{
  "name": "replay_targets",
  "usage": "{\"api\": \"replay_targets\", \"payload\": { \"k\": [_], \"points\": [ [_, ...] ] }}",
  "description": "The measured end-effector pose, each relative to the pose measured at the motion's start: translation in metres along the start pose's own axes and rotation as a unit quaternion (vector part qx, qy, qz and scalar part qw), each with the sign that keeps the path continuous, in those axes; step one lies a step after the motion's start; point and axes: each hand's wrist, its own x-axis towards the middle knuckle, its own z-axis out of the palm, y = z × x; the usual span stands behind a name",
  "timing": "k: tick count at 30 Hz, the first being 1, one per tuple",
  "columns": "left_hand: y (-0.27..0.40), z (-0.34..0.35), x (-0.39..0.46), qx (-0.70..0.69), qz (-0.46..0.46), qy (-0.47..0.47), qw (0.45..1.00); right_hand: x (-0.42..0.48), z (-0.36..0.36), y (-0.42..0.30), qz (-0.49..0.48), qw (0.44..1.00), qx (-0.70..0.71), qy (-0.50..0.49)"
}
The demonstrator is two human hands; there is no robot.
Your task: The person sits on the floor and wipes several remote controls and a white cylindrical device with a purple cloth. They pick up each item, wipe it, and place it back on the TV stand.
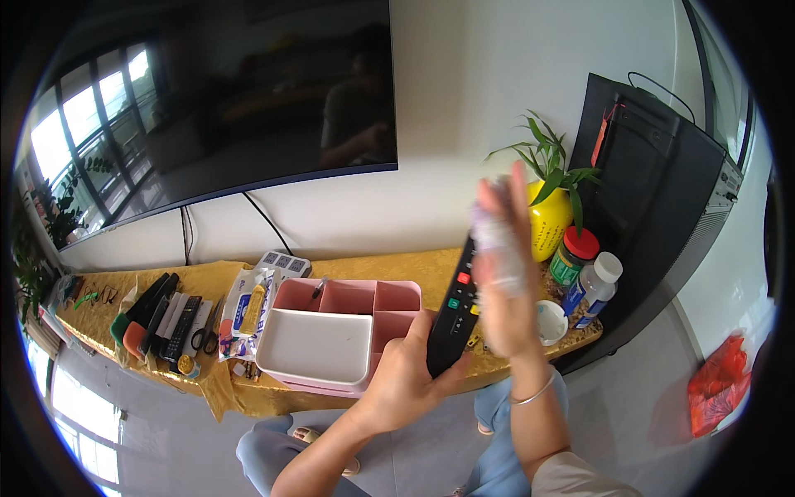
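Note:
My left hand (400, 379) grips the lower end of a long black remote control (452, 326) with coloured buttons. Blurred by motion, my right hand (506, 317) presses a crumpled whitish wipe or tissue (506, 255) along the remote's upper part, which it mostly hides. Below and left of the remote, a pink plastic desk organizer (397, 295) sits on the table; its front section has a white lid (313, 345). A dark pen or marker (319, 287) rests in a rear compartment. Left of it lies a soft plastic pack (233, 295), apparently of wipes.
Scissors (208, 335), another remote (184, 326) and a small jar (188, 366) stand left on the gold tablecloth (354, 267). Rightward are a yellow vase (549, 223), red-lidded jar (574, 251), white-capped bottle (596, 289) and bowl (551, 323). A wall TV (248, 93) hangs above.

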Motion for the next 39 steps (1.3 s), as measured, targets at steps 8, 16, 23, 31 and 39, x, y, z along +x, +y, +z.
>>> {"api": "replay_targets", "payload": {
  "k": [8,16,23,31,39],
  "points": [
    [-0.028,-0.030,0.009,-0.058,0.070,0.095,0.991,-0.018,0.030,-0.033,-0.096,0.955,-0.019,-0.280],
    [-0.028,-0.061,0.010,-0.257,-0.014,0.154,0.954,-0.029,0.034,-0.027,0.147,0.880,0.309,-0.330],
    [-0.023,-0.055,0.012,-0.102,-0.051,0.132,0.985,-0.009,0.013,0.014,0.440,0.709,0.531,0.148],
    [-0.032,-0.027,0.009,-0.233,-0.032,0.064,0.970,-0.018,0.023,-0.029,0.245,0.719,0.651,-0.018],
    [-0.036,-0.008,0.010,-0.131,0.130,0.187,0.965,-0.045,0.056,-0.017,0.125,0.966,0.208,-0.086]
  ]
}}
